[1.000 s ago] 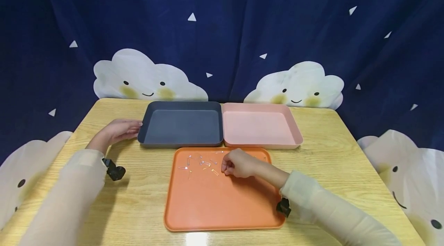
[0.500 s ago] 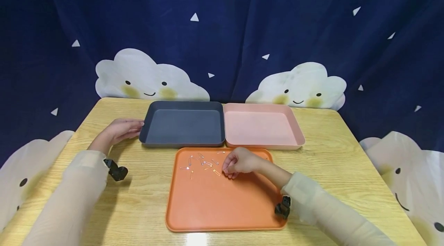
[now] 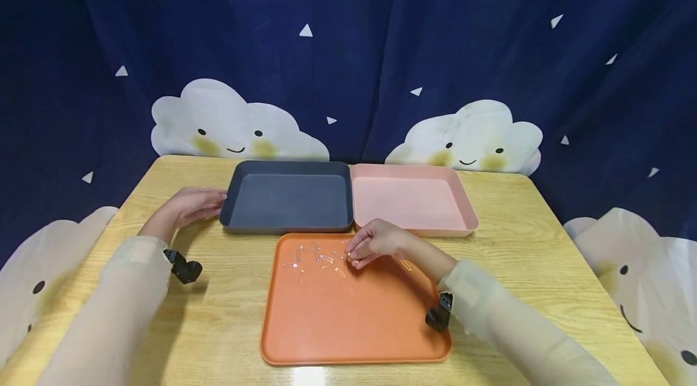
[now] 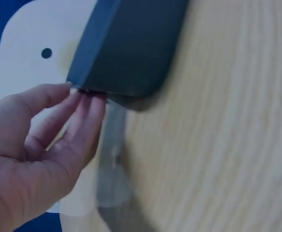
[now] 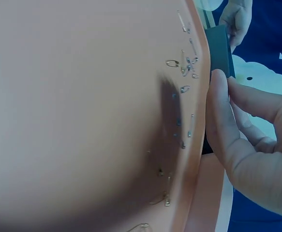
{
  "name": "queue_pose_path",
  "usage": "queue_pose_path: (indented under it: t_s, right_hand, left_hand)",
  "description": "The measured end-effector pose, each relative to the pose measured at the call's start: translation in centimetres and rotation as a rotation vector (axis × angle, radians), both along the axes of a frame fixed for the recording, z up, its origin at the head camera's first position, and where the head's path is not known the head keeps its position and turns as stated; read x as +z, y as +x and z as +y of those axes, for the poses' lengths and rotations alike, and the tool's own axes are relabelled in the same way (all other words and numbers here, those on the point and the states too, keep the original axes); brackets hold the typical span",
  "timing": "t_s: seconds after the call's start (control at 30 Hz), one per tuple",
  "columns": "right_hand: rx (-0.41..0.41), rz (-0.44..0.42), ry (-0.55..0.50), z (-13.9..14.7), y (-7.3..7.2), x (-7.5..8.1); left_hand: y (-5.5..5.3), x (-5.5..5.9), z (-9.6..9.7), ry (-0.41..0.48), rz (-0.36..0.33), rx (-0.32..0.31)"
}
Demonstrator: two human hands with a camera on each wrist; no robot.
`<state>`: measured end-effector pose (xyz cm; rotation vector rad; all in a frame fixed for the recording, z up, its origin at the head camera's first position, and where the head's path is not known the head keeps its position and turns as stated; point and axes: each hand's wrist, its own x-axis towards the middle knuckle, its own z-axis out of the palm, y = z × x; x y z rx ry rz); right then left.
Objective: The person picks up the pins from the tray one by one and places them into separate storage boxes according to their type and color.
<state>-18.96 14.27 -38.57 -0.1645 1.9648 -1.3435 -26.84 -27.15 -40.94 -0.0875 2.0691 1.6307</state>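
Over the far part of the orange tray (image 3: 348,325), my right hand (image 3: 381,241) pinches a small gold safety pin (image 3: 350,256) between thumb and fingertips; the fingers hide most of it. Gold and silver safety pins (image 5: 184,67) lie loose on the tray, several to the left of this hand and a gold pin (image 3: 405,265) below its wrist. My left hand (image 3: 193,204) rests its fingertips against the left outer wall of the navy tray (image 3: 294,198). In the left wrist view its straight fingers (image 4: 92,113) touch the navy wall just at the rim.
A pink tray (image 3: 408,195) stands close beside the navy one, both right behind the orange tray on the wooden table (image 3: 523,235). A dark blue curtain (image 3: 359,53) with clouds hangs behind the table's far edge.
My right hand has risen off the orange tray and shifted slightly toward the pink tray. A gold pin below its wrist has come into sight. The left hand stays at the navy tray.
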Motion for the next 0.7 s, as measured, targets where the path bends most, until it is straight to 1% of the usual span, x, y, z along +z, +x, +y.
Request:
queue_pose_path:
  t_s: [0.13, 0.27, 0.47, 0.7]
  right_hand:
    - [0.008, 0.007, -0.005, -0.4, -0.6, 0.5]
    - [0.021, 0.014, 0.005, -0.9, -1.3, 1.0]
    - [0.021, 0.023, 0.028, -1.8, -2.3, 1.9]
    - [0.015, 0.006, 0.029, -3.1, -3.8, 2.6]
  left_hand:
    - [-0.2, 0.7, 0.1, -0.047, 0.024, -0.038]
    - [-0.3, 1.1, 0.0, -0.071, 0.023, -0.065]
    - [-0.1, 1.3, 0.0, -0.039, 0.003, -0.047]
    - [0.1, 1.2, 0.0, -0.022, -0.002, -0.048]
